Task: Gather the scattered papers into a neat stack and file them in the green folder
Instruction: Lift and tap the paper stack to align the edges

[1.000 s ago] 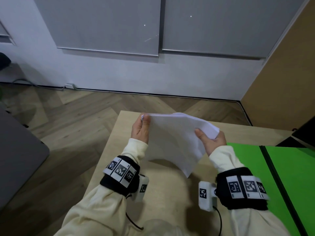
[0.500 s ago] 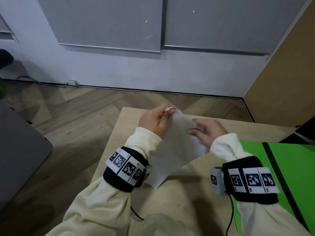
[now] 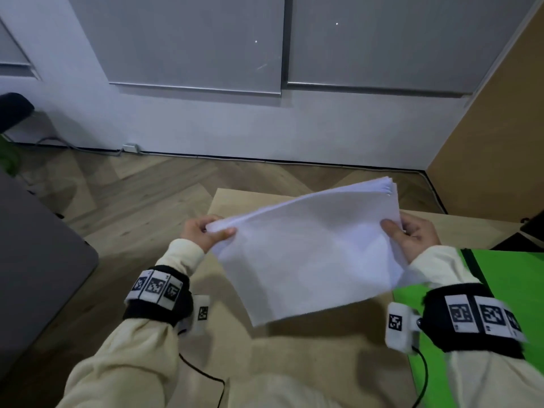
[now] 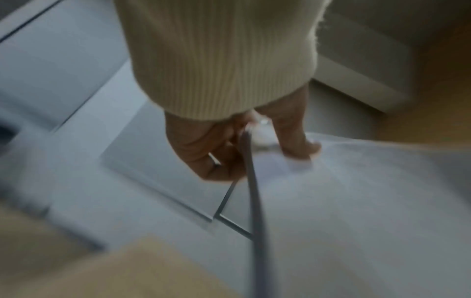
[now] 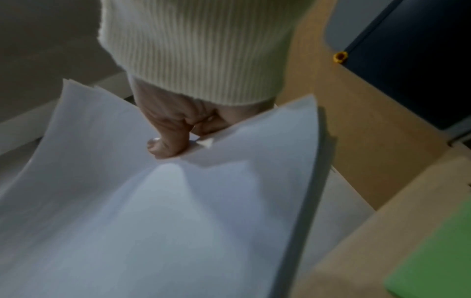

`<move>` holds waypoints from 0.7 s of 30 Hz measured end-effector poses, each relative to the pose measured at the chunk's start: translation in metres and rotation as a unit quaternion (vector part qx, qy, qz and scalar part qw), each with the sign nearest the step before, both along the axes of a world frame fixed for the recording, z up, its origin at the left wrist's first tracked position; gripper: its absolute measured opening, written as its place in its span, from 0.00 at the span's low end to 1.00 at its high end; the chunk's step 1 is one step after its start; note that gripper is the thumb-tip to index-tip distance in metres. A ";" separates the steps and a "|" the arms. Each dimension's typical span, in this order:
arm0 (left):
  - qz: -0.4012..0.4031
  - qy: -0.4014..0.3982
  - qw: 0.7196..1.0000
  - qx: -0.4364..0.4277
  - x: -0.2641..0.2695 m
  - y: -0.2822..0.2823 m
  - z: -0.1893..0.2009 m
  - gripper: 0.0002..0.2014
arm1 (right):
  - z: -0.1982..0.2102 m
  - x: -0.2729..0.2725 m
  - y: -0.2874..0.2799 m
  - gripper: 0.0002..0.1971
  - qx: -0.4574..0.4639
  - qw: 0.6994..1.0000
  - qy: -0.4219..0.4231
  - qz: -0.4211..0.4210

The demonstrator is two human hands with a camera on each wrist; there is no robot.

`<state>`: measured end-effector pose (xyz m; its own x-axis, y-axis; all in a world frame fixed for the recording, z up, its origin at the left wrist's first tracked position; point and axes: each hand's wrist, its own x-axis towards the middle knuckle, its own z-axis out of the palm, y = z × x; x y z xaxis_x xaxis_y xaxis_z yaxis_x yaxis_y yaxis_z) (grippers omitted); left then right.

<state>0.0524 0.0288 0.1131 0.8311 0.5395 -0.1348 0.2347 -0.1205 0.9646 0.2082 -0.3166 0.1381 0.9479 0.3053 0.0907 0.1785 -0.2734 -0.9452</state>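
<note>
A stack of white papers (image 3: 309, 254) hangs in the air above the light wooden table (image 3: 294, 363), sagging a little in the middle. My left hand (image 3: 206, 234) pinches its left edge, thumb on top; in the left wrist view the left hand (image 4: 254, 149) grips the sheets (image 4: 356, 201). My right hand (image 3: 409, 234) pinches the right edge, and in the right wrist view its thumb (image 5: 165, 147) presses on the papers (image 5: 153, 211). The open green folder (image 3: 515, 284) lies flat on the table at the right, under my right wrist.
The table's far edge lies just beyond the papers, with wooden floor behind and left. A dark grey surface (image 3: 35, 260) stands at the left. A tan panel (image 3: 500, 128) rises at the back right. A dark object (image 3: 532, 225) sits beyond the folder.
The papers were held bunched and steep between hands close together; now the hands are spread wide apart and the stack is turned out broad and nearly flat, shifted to the right.
</note>
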 end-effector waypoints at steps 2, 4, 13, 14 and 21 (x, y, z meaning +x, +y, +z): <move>0.048 -0.052 0.987 -0.144 -0.001 0.002 -0.011 0.32 | -0.007 -0.002 0.004 0.06 0.033 0.999 0.013 -0.026; 0.065 -0.056 0.977 -0.194 0.001 -0.002 -0.021 0.44 | -0.012 -0.004 0.007 0.09 0.061 0.997 0.024 -0.040; 0.109 -0.060 0.991 -0.045 0.013 -0.028 -0.016 0.12 | -0.039 -0.015 0.019 0.11 0.056 0.992 0.080 -0.076; 0.107 -0.049 0.992 -0.037 0.012 -0.027 -0.021 0.13 | -0.041 -0.018 0.019 0.19 0.044 0.991 0.098 -0.081; 0.088 -0.046 0.992 -0.074 0.001 -0.040 -0.040 0.06 | -0.068 -0.027 0.016 0.15 0.000 0.995 0.095 -0.030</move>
<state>0.0536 -0.0114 0.0736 0.7384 0.6570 -0.1518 0.1496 0.0599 0.9869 0.1808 -0.3011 0.0706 0.9645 0.2472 -0.0927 -0.0210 -0.2781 -0.9603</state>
